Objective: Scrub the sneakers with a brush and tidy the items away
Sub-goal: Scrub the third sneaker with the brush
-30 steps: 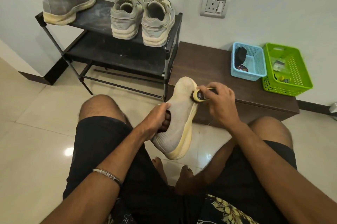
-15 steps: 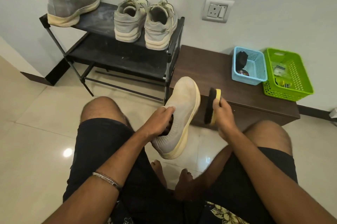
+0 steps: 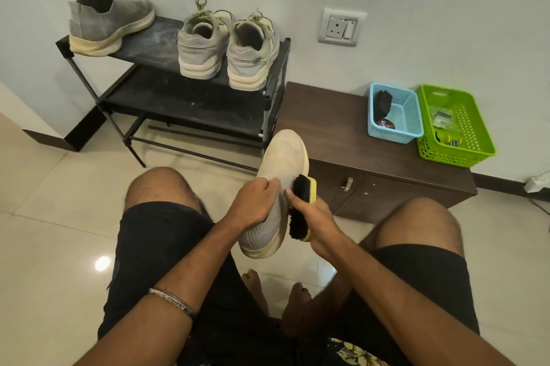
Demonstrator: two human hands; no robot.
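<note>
From the head camera, your left hand (image 3: 257,202) grips the grey knit sneaker (image 3: 275,196) at the collar, fingers curled into and over the opening, toe pointing away from you and the sole turned toward your right. Your right hand (image 3: 317,218) is clenched round the yellow-backed brush (image 3: 300,206), thumb and fingertips pinching its edges, black bristles facing the shoe's side just beside your left fingertips. The likeliest slip, as I judge it, comes from that closeness: a hard stroke up the sidewall could rake the bristles across your left knuckles, or push the shoe so that it twists out of a grip that only holds the soft collar. Because the knit upper looks floppy, pressing beyond your left fingers toward the toe may simply fold it instead of cleaning it; a hand deeper inside would likely brace it better. Loosened dust would probably fall onto your black shorts (image 3: 166,246) and bare feet below your fingers. Far past your fingertips, the matching grey sneaker (image 3: 107,23) overhangs the edge of the black shoe rack (image 3: 154,47) beside the laced pair (image 3: 229,47), so reaching for it carelessly could tip it off. Out beyond your right fingers, the blue basket (image 3: 410,124) and green basket (image 3: 473,139) sit close to the cabinet's (image 3: 327,115) end, easily nudged when you stow the brush.
</note>
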